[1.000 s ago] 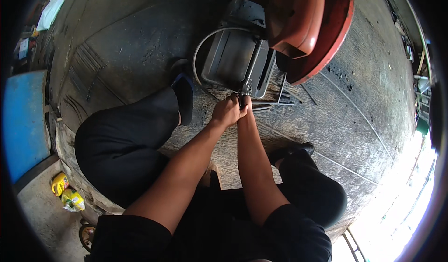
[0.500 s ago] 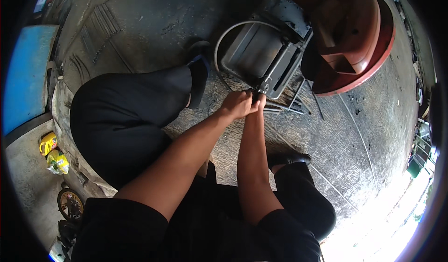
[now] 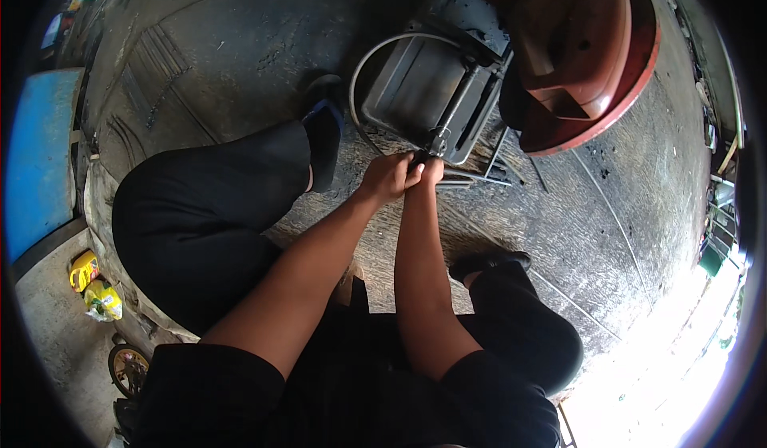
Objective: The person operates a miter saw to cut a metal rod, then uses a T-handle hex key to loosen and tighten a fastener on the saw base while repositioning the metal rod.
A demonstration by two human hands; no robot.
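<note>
My left hand (image 3: 387,178) and my right hand (image 3: 431,172) meet side by side, fingers curled around the dark handle (image 3: 419,158) at the near end of a metal clamp rod (image 3: 458,101). Most of the handle is hidden under my fingers. Along the right part of a grey metal machine base (image 3: 411,81) runs this rod, with a joint piece close to my hands. A thin hoop-like cable or bar (image 3: 355,89) curves around the base's left side. Next to the base stands a red machine housing with a round guard (image 3: 595,73), resembling a cut-off saw.
Thin metal bars (image 3: 479,176) lie beside the base on the worn, dark floor (image 3: 559,224). More rods (image 3: 156,65) lie at the far left. A blue panel (image 3: 40,160), a yellow container (image 3: 83,271) and a wheel (image 3: 128,368) are at the left. My legs bend on either side.
The view has shifted slightly, so the machine and my hands appear a little farther left. Both hands keep their grip at the rod's near end.
</note>
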